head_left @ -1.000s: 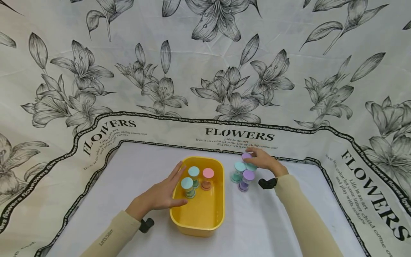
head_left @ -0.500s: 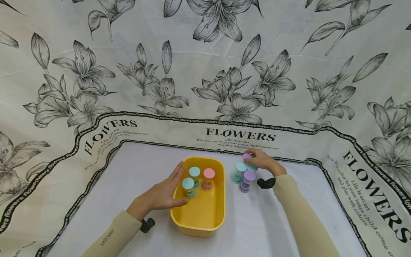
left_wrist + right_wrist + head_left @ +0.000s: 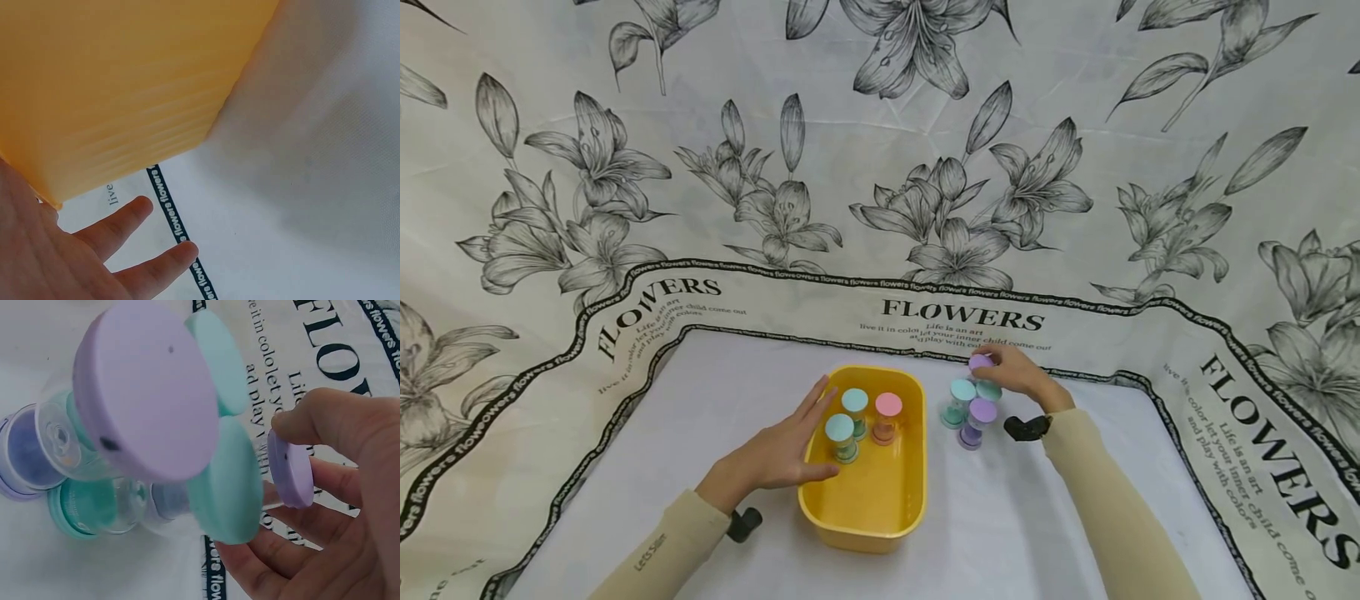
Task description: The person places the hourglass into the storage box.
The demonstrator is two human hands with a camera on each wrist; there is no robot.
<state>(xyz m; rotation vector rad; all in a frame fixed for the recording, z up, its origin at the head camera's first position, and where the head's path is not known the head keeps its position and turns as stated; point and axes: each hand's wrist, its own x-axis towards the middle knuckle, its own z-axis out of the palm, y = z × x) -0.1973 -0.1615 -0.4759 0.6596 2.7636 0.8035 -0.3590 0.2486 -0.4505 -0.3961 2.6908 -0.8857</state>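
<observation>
My left hand point(image 3: 775, 454) rests on the left rim of a yellow tub point(image 3: 861, 537), its fingers spread and straight. In the left wrist view, two of those fingers extend past the tub's outer wall point(image 3: 137, 94). Inside the tub stand two sand timers with light blue caps point(image 3: 839, 427) and one with a pink cap point(image 3: 887, 405). To the tub's right, my right hand point(image 3: 1018, 373) pinches a purple-capped sand timer point(image 3: 290, 472) at its cap, thumb on one side and fingers on the other. Close by stand a second purple sand timer point(image 3: 982, 410) and two teal ones point(image 3: 962, 390).
A white cloth point(image 3: 1060, 517) covers the table. Behind it rises a flower-printed drape point(image 3: 820, 308) with a black lettered border. The front half of the tub's floor point(image 3: 865, 496) shows bare yellow. Black wrist devices point(image 3: 1026, 428) sit below both hands.
My right hand has shifted very slightly right with the purple sand timer, whose cap now sits a bit higher in the head view. My left hand stays on the tub's rim.
</observation>
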